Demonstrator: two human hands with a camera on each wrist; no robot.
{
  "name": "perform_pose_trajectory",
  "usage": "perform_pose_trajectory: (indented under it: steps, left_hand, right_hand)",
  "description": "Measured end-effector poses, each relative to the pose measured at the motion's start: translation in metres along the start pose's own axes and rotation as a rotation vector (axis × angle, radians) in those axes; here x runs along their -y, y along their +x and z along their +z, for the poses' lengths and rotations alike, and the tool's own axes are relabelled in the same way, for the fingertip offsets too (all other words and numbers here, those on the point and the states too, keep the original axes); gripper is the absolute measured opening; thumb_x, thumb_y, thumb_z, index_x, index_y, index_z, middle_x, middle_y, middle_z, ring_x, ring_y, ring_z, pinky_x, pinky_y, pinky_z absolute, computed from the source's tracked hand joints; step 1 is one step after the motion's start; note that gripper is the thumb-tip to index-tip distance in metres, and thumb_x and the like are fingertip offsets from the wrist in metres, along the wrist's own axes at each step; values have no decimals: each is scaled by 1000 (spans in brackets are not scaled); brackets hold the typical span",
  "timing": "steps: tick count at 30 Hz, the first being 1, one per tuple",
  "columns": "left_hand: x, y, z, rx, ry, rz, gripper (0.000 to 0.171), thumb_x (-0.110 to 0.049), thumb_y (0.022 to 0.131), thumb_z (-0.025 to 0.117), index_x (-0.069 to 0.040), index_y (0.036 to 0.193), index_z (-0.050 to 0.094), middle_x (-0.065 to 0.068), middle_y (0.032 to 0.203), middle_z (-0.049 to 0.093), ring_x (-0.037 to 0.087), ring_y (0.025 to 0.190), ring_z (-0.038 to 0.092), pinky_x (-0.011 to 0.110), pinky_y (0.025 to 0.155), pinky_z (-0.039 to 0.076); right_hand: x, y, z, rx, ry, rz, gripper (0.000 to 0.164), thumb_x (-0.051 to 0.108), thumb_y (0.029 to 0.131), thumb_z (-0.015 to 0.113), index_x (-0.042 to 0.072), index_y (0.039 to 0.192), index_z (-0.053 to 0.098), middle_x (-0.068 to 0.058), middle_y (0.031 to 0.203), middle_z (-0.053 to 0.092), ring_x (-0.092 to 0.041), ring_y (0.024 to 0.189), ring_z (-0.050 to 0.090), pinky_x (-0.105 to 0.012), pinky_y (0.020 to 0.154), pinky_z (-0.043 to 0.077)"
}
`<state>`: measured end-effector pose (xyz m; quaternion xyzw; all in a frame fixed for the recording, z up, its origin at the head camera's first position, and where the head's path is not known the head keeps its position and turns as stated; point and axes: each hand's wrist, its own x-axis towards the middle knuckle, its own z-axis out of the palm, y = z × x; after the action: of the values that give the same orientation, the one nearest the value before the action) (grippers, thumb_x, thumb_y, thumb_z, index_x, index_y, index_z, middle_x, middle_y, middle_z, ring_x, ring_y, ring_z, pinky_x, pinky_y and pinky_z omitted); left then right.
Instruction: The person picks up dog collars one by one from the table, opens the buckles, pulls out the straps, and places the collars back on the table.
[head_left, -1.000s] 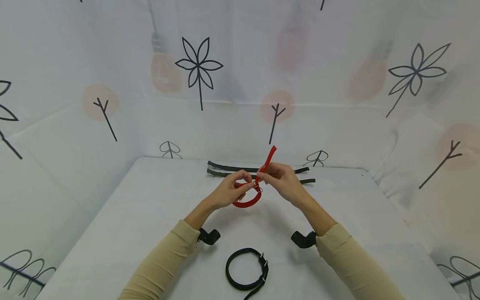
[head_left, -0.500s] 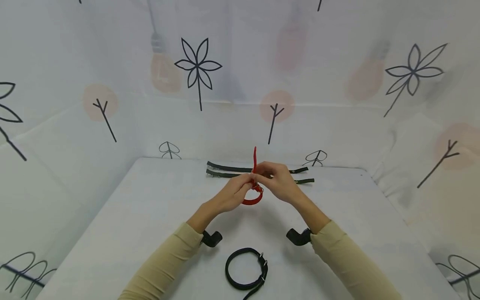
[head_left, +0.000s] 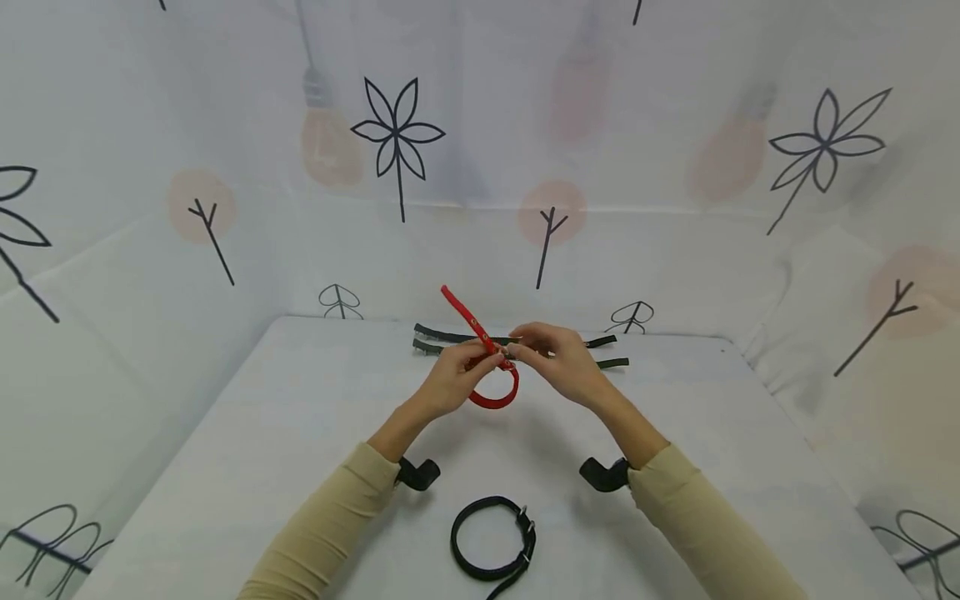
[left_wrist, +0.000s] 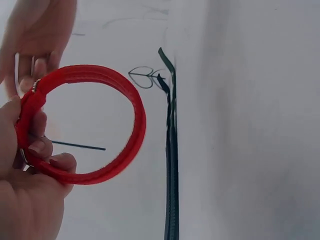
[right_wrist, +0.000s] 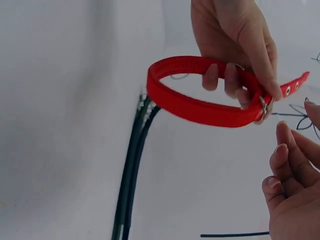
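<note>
A red collar (head_left: pixel 495 403) is closed into a ring, its tail with metal eyelets slanting up to the left in the head view. My left hand (head_left: pixel 450 379) pinches it by the buckle, thumb on the strap and fingers inside the ring. In the right wrist view the metal buckle (right_wrist: pixel 266 107) shows beside the left thumb. My right hand (head_left: pixel 562 362) hovers just right of the buckle; its loosely bent fingers (right_wrist: pixel 285 160) are apart from the collar in the right wrist view. A black buckled collar (head_left: pixel 457 546) lies coiled on the table nearer to me.
Two dark straps (head_left: pixel 442 335) lie side by side along the back of the white table (head_left: pixel 300 467), partly hidden behind the hands. A patterned white cloth (head_left: pixel 465 258) rises behind the table and at both sides.
The collar's red tail has swung from leaning right, through upright, to leaning left. My right hand has let go of the strap; my left still pinches the collar.
</note>
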<state>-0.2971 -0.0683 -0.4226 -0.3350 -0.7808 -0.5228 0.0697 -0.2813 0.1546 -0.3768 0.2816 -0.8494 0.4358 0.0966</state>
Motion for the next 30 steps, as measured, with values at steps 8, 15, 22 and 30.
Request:
perform_pose_trajectory:
  steps: [8,15,22,30]
  left_hand:
    - [2,0,-7,-111,-170,-45,24,-20,106,59,-5,118,74,8,103,69,21,92,55,34,80,49]
    - [1,-2,-5,-78,-244,-118,28,-23,106,59,-4,122,72,14,92,64,25,84,55,33,74,47]
    - [-2,0,-8,-14,-282,-152,27,-16,103,64,-1,125,71,19,121,70,29,98,68,43,91,55]
    - [4,-1,-16,-46,-311,-149,24,-18,103,64,-2,120,71,11,101,72,24,91,67,46,90,54]
  right_hand:
    - [-7,-5,1,55,-73,-66,19,26,98,72,13,112,76,4,83,61,-19,76,52,-29,64,44]
    - [-7,-3,3,45,-88,-98,13,19,98,73,10,106,78,5,77,58,-18,72,49,-28,60,40]
    - [-5,-3,-2,56,-115,-87,12,20,98,73,12,105,77,5,80,59,-17,75,49,-29,63,40]
    - [-16,-9,-14,59,-109,-63,12,20,98,72,15,107,77,6,82,61,-18,75,51,-29,62,42]
